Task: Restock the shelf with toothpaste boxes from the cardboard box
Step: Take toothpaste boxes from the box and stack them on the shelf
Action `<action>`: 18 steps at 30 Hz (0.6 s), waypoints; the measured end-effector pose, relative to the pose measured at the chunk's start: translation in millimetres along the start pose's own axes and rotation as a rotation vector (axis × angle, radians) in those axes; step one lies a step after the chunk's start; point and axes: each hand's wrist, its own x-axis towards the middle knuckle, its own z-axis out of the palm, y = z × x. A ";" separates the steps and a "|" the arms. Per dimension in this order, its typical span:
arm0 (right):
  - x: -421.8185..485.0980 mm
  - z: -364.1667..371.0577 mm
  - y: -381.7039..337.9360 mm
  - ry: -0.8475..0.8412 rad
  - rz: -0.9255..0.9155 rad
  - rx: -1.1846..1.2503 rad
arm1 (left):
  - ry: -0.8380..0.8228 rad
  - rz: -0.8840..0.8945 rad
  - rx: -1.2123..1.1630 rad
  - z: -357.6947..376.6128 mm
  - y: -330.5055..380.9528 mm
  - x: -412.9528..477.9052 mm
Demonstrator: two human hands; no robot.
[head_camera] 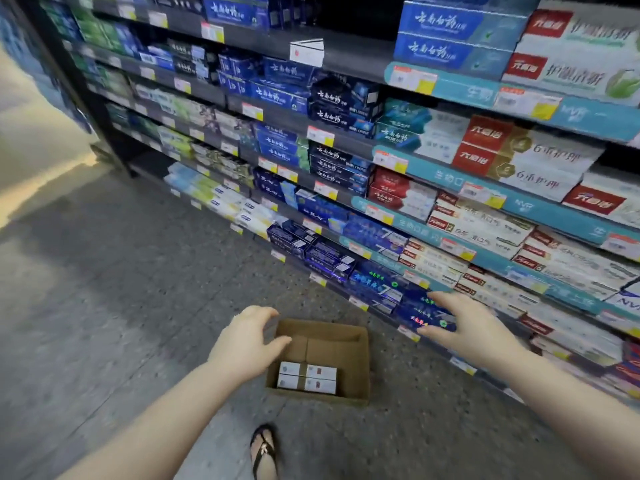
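Head view, looking down a shop aisle. Landmark: cardboard box, open-topped, sitting on the speckled grey floor. Left of the box, bare floor runs back to a lit patch at the far end of the aisle. Left hand hovers over the box's left rim, fingers loosely curled, holding nothing. Inside the box, against its near wall, lie the white toothpaste boxes with red marks on their right ends, two rows side by side; the rest of the box bottom shows bare cardboard. Nearer the camera than the box, one foot in a dark sandal is planted on the floor. Right of the box, the right hand is stretched out with fingers spread and straight, empty, over the dark blue packs on the lowest tier; contact cannot be told through the blur. Behind and to the right of the box rises the shelf, several tiers packed with cartons, blue ones directly behind the box, white-and-red cartons further right. A yellow-and-white price tag hangs on the lowest edge, just right of the box.
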 end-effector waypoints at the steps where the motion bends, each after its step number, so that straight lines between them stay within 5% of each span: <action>1: 13.1 9.3 -12.9 -0.017 0.012 0.001 | -0.019 -0.008 0.002 -4.6 -18.2 12.2; 9: 102.5 85.5 -81.8 -0.127 0.122 0.075 | -0.190 -0.024 0.083 -11.6 -123.0 106.1; 18: 197.5 189.6 -60.2 -0.386 0.222 0.029 | -0.351 -0.065 0.019 85.2 -174.4 184.3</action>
